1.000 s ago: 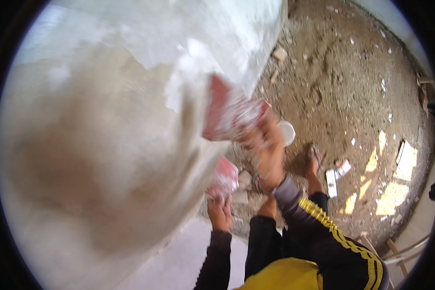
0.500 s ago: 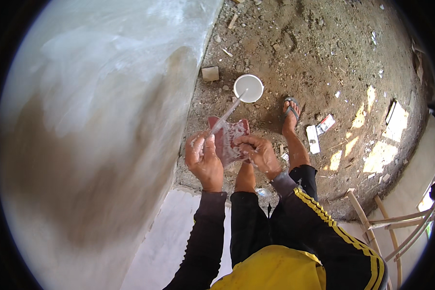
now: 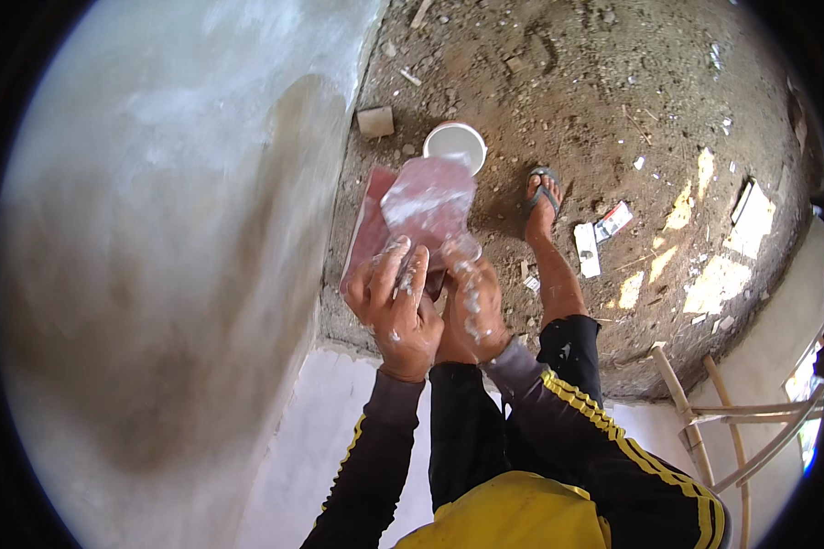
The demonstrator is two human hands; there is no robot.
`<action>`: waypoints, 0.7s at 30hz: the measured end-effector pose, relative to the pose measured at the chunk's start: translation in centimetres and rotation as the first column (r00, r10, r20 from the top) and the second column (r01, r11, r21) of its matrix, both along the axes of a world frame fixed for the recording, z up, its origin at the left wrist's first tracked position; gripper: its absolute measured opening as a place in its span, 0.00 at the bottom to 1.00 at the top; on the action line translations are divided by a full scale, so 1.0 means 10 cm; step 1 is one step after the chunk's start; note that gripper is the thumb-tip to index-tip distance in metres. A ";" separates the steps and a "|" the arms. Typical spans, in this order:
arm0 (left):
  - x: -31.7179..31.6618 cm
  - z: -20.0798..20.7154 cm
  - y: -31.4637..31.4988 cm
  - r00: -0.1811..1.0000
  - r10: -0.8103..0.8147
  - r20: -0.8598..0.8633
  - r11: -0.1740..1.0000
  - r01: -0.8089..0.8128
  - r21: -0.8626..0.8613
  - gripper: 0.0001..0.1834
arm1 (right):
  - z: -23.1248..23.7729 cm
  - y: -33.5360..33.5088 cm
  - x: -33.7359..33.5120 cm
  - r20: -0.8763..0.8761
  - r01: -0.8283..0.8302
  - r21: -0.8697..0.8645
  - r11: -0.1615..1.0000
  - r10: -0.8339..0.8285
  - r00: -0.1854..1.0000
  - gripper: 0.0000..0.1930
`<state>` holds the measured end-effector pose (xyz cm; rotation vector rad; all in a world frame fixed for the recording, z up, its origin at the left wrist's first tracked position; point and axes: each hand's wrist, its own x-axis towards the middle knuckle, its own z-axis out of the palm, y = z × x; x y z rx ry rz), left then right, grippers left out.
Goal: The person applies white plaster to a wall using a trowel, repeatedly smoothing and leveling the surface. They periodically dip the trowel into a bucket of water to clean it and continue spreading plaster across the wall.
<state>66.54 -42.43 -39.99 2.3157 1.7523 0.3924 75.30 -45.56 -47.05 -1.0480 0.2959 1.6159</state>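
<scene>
Two thin, flat reddish plastering spreaders overlap in front of me. The upper spreader (image 3: pixel 430 197), with wavy edges and white plaster smears, covers part of the lower spreader (image 3: pixel 364 229), which shows at its left. My left hand (image 3: pixel 396 316) has its back up, with plaster-specked fingers closed at the near edge of the upper spreader. Close beside it, my right hand (image 3: pixel 473 306) is closed at the near right side of the pair, its thumb by the upper one's corner. Its other fingers are largely hidden, and the overlap partly conceals which hand bears which spreader.
A white bucket (image 3: pixel 455 146) stands just beyond the spreaders on the rubble-strewn dirt floor. A smeared grey wall (image 3: pixel 183 247) rises along the left. A square block (image 3: pixel 375 122) lies by its foot. Scraps of packaging (image 3: pixel 589 249) lie right of my sandalled foot; wooden poles (image 3: pixel 682 416) stand lower right.
The left hand's spreader has turned from edge-on to face-up and now lies over the other one. Both hands have come closer together, and the view has shifted slightly.
</scene>
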 end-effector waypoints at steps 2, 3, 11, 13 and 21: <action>-0.01 0.00 -0.21 0.990 0.142 -0.013 0.990 -0.142 0.021 0.19 | -0.14 0.01 0.00 -0.021 0.002 -0.020 1.000 -0.002 1.000 0.15; -0.05 0.00 -0.32 0.978 0.208 0.031 0.978 -0.208 0.025 0.23 | -0.23 0.01 0.00 0.002 0.002 -0.021 1.000 -0.002 1.000 0.14; -0.07 -0.68 -0.62 0.206 0.803 0.560 0.596 -0.261 -0.759 0.29 | -0.70 -0.20 -0.25 -0.361 0.101 -0.052 0.994 -0.113 0.926 0.15; -0.04 -0.85 -0.59 -0.067 0.856 0.512 0.485 -0.238 -0.842 0.26 | -0.69 -0.23 -0.31 -0.331 0.102 -0.118 0.988 -0.136 0.934 0.16; -0.32 -1.46 -0.62 -0.394 0.725 0.565 0.596 -0.054 -0.801 0.21 | -1.09 -0.38 -0.27 -0.220 -0.066 0.024 0.998 0.070 0.973 0.14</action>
